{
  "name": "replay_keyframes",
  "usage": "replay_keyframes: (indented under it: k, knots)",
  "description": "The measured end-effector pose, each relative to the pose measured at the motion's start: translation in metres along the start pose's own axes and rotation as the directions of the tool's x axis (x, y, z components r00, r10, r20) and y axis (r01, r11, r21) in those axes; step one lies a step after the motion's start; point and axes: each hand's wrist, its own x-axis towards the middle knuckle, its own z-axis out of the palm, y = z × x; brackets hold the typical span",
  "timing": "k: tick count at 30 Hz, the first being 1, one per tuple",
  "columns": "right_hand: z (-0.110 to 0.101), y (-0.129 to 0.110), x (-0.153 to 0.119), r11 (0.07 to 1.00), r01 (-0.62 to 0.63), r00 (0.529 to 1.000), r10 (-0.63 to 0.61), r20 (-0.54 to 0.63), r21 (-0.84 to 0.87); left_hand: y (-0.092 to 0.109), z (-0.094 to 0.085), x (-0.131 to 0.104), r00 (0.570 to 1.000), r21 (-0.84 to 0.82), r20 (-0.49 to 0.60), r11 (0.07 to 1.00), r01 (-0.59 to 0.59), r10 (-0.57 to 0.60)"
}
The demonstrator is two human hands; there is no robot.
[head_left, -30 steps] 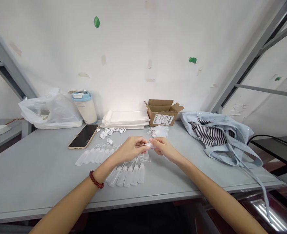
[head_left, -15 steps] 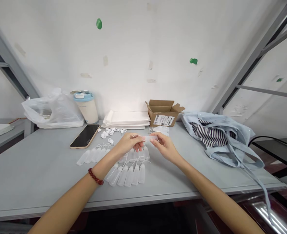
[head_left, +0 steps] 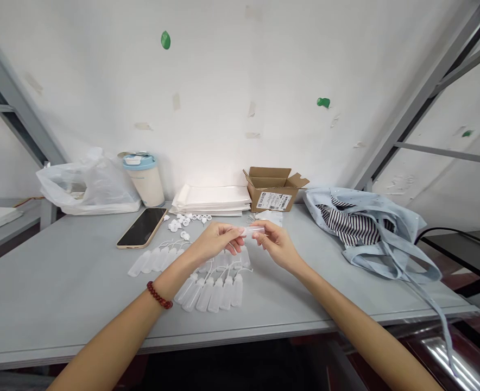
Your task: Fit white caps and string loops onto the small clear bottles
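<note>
Between my two hands, above the middle of the table, is a small translucent plastic bottle (head_left: 254, 229) lying sideways. My right hand (head_left: 276, 243) pinches its body from the right. The fingers of my left hand (head_left: 220, 239) are closed at its left end, where a bit of white shows; whether that is a cap is hidden by the fingers. Below my hands lie rows of similar bottles (head_left: 216, 295) with thin white curved strips at their tops. Another group of bottles (head_left: 154, 259) lies to the left, partly behind my left forearm. Loose white caps (head_left: 175, 224) are scattered beyond my left hand.
A phone (head_left: 142, 228) lies left of the caps. Along the wall stand a plastic bag (head_left: 89, 184), a lidded cup (head_left: 145, 182), stacked white envelopes (head_left: 211, 200) and an open cardboard box (head_left: 273, 190). On the right rests a light blue cloth bag (head_left: 400, 217) with a trailing strap.
Both hands stay in nearly the same place with the bottle. My left fingers have shifted slightly at its end, and the bottle's body shows a little more clearly between the hands.
</note>
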Motion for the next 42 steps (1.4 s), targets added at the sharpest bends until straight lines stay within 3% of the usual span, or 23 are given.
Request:
replay_keyframes:
  k: [5,8,11,15,21,25,30,35,42]
  knots:
    - [0.0,-0.001,-0.001,0.994,0.065,0.997,-0.068,-0.029,-0.084,0.004,0.001,-0.002,0.997,-0.083,0.055,0.994,0.067,-0.062]
    - [0.001,-0.002,-0.002,0.992,0.066,0.997,-0.069,-0.026,-0.106,0.005,0.001,-0.002,0.997,-0.043,0.06,0.998,0.053,-0.05]
    - [0.002,-0.001,-0.003,0.996,0.01,1.0,-0.012,-0.019,-0.085,0.004,0.002,-0.003,0.998,0.136,0.032,0.989,-0.053,0.049]
    - [0.003,0.003,-0.002,0.995,-0.09,0.996,0.091,-0.008,0.03,0.001,0.005,-0.005,0.979,0.391,0.014,0.9,-0.193,0.204]
    - [0.005,0.002,0.002,0.938,-0.241,0.97,0.231,0.071,0.251,-0.003,0.012,-0.005,0.94,0.531,-0.008,0.798,-0.285,0.341]
    - [0.003,-0.002,0.003,0.912,-0.256,0.967,0.244,0.077,0.321,-0.002,0.013,-0.004,0.961,0.408,-0.032,0.881,-0.238,0.274]
    - [0.002,-0.003,0.002,0.978,-0.093,0.996,0.091,0.022,0.185,-0.002,0.006,-0.002,0.99,0.25,0.047,0.958,-0.138,0.13]
    - [0.002,-0.002,0.0,0.989,-0.033,0.999,0.031,0.018,0.142,-0.002,0.003,-0.001,0.995,0.122,0.075,0.989,-0.077,0.068]
    - [0.002,-0.002,0.0,0.983,-0.124,0.991,0.116,0.065,0.135,-0.001,0.004,-0.004,0.991,0.279,0.057,0.951,-0.135,0.124]
